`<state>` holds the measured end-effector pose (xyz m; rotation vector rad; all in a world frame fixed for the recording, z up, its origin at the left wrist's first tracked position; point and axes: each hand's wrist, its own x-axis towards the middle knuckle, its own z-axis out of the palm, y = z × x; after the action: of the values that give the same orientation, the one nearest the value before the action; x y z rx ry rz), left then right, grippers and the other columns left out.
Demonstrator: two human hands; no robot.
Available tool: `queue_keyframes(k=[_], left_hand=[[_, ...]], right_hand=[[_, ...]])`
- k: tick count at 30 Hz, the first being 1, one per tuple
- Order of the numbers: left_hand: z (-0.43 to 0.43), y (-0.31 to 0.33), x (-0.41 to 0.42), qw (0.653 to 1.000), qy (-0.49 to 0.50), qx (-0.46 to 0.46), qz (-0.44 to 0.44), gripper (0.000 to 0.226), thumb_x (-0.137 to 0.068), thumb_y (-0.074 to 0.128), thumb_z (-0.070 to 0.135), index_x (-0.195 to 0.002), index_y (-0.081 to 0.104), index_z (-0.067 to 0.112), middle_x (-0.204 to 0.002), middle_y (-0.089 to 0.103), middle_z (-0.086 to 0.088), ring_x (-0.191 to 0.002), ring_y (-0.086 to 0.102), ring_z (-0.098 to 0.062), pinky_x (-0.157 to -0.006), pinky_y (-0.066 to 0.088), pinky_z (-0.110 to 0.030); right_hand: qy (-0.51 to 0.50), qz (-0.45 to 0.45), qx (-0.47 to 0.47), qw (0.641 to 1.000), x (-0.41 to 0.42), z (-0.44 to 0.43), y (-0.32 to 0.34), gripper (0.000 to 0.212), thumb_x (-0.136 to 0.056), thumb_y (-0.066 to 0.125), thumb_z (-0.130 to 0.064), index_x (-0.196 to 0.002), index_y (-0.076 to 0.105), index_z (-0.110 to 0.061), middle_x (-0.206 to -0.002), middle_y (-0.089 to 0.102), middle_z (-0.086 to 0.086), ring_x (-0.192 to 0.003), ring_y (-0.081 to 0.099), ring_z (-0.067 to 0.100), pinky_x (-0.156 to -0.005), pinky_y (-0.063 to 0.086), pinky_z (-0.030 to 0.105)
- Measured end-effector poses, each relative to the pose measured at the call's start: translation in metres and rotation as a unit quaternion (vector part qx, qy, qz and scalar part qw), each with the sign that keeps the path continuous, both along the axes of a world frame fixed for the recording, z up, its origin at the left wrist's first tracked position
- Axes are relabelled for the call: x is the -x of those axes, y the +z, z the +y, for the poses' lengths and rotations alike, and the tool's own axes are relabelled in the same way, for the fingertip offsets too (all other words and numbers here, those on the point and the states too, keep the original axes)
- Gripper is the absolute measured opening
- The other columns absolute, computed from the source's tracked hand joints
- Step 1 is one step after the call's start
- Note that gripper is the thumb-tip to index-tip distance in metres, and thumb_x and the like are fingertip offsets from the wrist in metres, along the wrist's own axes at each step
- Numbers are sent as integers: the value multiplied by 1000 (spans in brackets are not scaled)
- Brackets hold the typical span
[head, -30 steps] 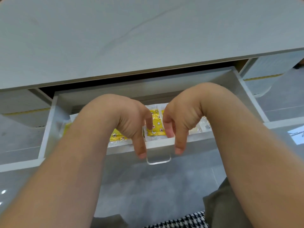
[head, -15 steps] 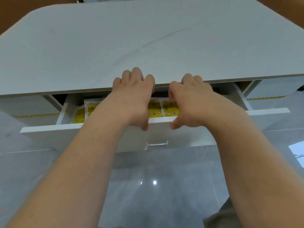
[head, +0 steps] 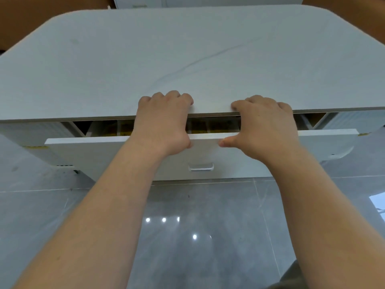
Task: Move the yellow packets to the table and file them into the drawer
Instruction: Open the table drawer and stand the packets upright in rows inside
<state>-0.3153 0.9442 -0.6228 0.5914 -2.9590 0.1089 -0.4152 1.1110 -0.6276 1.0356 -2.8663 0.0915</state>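
Note:
The white drawer (head: 93, 151) is almost fully in under the pale tabletop (head: 187, 49), leaving only a narrow dark gap. Through that gap a strip of the yellow packets (head: 216, 126) shows dimly between my hands; most of them are hidden. My left hand (head: 164, 126) grips the top edge of the drawer front, fingers curled over it into the gap and thumb on the front face. My right hand (head: 264, 132) holds the same edge a little to the right in the same way.
A small clear handle (head: 201, 166) sits low on the drawer front between my forearms. White side units (head: 354, 119) flank the drawer. Glossy grey floor tiles (head: 187, 236) lie below. A brown surface (head: 52, 5) runs behind the table.
The drawer has slid from wide open to nearly shut. My hands left the packets inside, took the front's top edge and moved forward with it. The view rose over the tabletop.

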Motion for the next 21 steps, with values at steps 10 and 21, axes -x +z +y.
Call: queue_keyframes(k=[10, 21], left_hand=[[-14, -25, 8, 990, 5, 46, 131, 61, -69, 84, 53, -122, 62, 30, -115, 63, 6, -101, 57, -27, -88, 38, -42], [-21, -47, 22, 974, 17, 62, 218, 49, -64, 92, 38, -104, 68, 21, -94, 62, 1, -89, 52, -28, -71, 31, -36]], right_hand=[[-32, 106, 115, 987, 15, -12, -33, 66, -71, 74, -71, -115, 63, -23, -107, 55, 2, -101, 49, 29, -85, 37, 42], [-63, 179, 187, 964, 28, -27, -52, 57, -68, 83, -60, -98, 65, -15, -93, 55, 4, -88, 50, 28, -75, 32, 39]])
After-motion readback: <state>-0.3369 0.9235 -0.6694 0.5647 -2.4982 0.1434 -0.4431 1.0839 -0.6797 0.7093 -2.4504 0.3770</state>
